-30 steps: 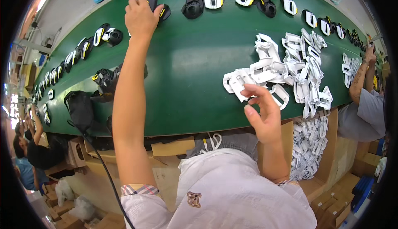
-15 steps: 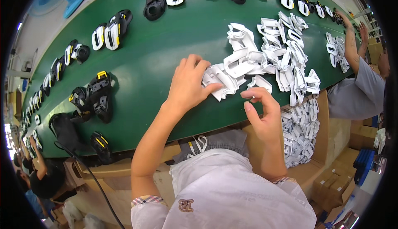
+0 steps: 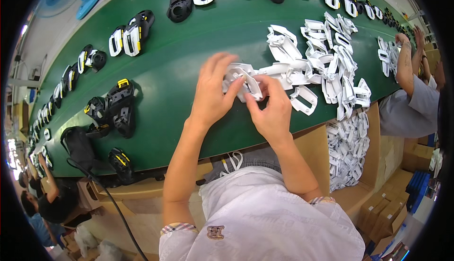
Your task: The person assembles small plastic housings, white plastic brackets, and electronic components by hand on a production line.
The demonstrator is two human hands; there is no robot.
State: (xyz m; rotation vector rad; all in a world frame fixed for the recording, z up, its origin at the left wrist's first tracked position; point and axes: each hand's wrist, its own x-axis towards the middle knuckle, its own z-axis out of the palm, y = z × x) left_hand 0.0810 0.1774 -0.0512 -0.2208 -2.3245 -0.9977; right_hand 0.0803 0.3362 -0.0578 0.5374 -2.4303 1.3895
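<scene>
Between my hands, low over the green table point(image 3: 175, 88), is a white curved plastic part point(image 3: 246, 74), perhaps with another pressed against it; the fingers hide much of it. My left hand point(image 3: 215, 91) curls round its left side, thumb across the front, fingertips a little blurred. On the right edge, my right hand point(image 3: 272, 110) grips with thumb and bent fingers. Just right of that hand a white frame with a slot point(image 3: 304, 100) lies on the table. A heap of similar white parts point(image 3: 336, 62) spreads beyond it.
Black-and-white assemblies point(image 3: 132, 39) line the table's far and left sides. Black pieces point(image 3: 118, 102) with yellow clips and a corded black object point(image 3: 75, 145) lie left. A cardboard box point(image 3: 373, 143) of white parts stands right. Co-workers' arms point(image 3: 404, 62) reach in at both ends.
My right hand has moved left and up from beside the heap to the white part by my left hand, and gripped it. The slotted white frame now lies flatter near the table edge.
</scene>
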